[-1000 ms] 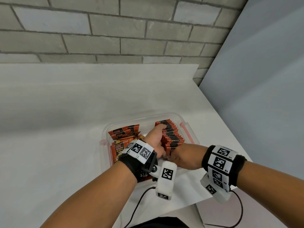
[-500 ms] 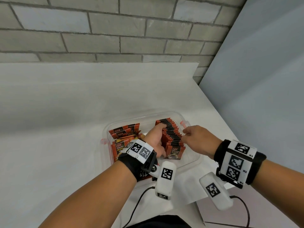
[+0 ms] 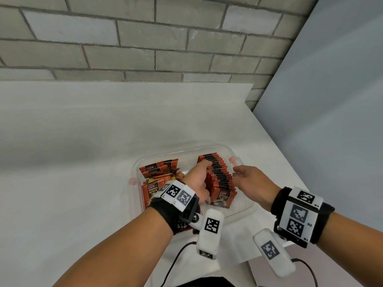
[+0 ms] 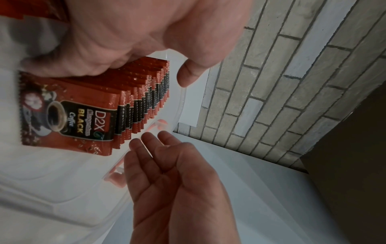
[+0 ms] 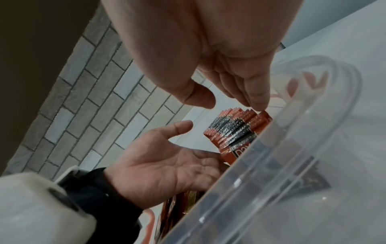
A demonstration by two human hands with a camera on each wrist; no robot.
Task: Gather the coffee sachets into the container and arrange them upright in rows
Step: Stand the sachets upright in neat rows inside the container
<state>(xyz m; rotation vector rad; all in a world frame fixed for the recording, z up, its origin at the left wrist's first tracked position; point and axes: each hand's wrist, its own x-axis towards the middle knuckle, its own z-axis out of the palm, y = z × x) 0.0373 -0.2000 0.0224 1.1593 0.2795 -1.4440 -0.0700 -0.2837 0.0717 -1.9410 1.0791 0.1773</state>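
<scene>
Grey brick backs the white table (image 3: pixel 87 141) where my clear container (image 3: pixel 227 149) sits near the right edge. My left hand (image 3: pixel 198 179) lies flat, fingers straight, against the upright sachet row (image 3: pixel 219 176); my right hand (image 3: pixel 251 181), relaxed and empty, hovers at the row's 3 o'clock. Releasing the left could topple the row toward 9 o'clock onto the loose sachets (image 3: pixel 158 169). Room is tight beside the right wall, open toward 12.

right hand (image 3: pixel 251 182): moves from the near end of the sachet row (image 3: pixel 219 177) to its right side, over the container (image 3: pixel 238 212) rim | fingers now loosely spread, holding nothing
</scene>
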